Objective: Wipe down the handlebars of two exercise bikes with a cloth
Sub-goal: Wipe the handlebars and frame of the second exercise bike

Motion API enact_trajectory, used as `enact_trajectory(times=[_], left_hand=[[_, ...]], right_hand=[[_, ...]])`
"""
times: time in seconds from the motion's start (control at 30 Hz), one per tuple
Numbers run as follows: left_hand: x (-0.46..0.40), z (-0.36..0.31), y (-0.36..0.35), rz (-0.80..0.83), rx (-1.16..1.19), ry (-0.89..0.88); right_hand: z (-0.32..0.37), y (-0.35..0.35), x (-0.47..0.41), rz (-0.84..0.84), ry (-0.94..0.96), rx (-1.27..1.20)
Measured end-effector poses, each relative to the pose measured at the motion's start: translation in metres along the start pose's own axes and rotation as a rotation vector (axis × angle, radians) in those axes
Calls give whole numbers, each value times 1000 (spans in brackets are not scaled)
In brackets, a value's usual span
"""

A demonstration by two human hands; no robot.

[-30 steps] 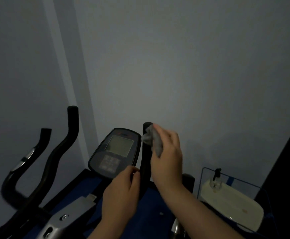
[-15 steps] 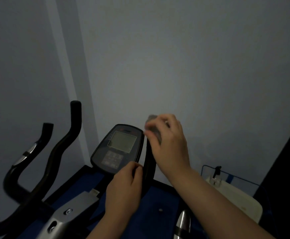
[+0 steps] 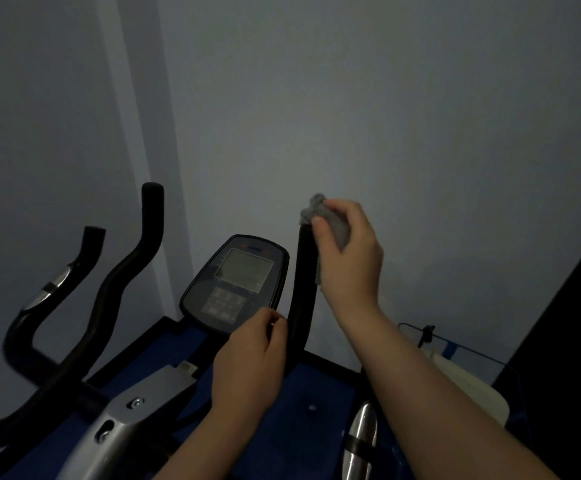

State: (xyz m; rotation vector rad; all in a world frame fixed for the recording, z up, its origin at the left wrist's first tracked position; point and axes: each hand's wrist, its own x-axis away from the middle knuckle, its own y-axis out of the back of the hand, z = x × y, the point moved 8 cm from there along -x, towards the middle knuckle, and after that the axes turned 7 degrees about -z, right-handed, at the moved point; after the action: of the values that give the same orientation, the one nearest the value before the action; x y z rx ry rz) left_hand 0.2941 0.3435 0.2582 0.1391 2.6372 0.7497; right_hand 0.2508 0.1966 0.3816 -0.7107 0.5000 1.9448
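Now the right hand [image 3: 346, 252] pinches the grey cloth [image 3: 323, 216] at the handlebar [image 3: 303, 282] tip; the left hand [image 3: 251, 358], at seven o'clock, grips lower. The cloth may slip off.

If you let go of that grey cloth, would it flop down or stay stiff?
Probably flop: the cloth is bunched and creased in the right hand, so it looks soft. It also seems light, pinched with fingertips. It would likely drape over the handlebar, not roll.

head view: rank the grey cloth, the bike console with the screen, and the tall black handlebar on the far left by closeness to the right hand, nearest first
1. Grey cloth, bunched in the right hand itself.
2. Dark bike console with screen, just left of that hand.
3. Tall black handlebar, far left by the wall corner.
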Motion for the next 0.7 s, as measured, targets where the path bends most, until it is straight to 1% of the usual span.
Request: enact_trajectory(times=[0.1,0.17,0.27,0.33,0.43,0.47,0.5,0.57,0.6,0.67,0.7], left_hand=[[0,0,1,2,-15,-20],[0,-2,1,-3,-11,-28],[-2,-3,0,-15,4,-17],[-1,-2,0,-20,2,-13],[-2,0,0,-22,24,-7],[-3,1,0,-24,37,-1],[-4,1,-1,-29,48,5],[-6,1,1,-36,68,13],[-6,0,4,-54,106,17],[-7,2,15,-128,283,53],[-7,7,22,-180,416,92]], right_hand=[[-29,11,44,-22,-175,-24],[-38,15,50,-23,-248,-42],[-30,12,20,-104,-250,-42],[-27,1,26,-68,-242,-42],[-36,6,72,-9,-268,-12],[-34,11,80,21,-226,6],[-29,13,80,45,-141,40],[-12,12,62,84,102,152],[0,8,55,134,233,232],[12,-4,54,270,456,425],[9,-6,61,311,486,494]])
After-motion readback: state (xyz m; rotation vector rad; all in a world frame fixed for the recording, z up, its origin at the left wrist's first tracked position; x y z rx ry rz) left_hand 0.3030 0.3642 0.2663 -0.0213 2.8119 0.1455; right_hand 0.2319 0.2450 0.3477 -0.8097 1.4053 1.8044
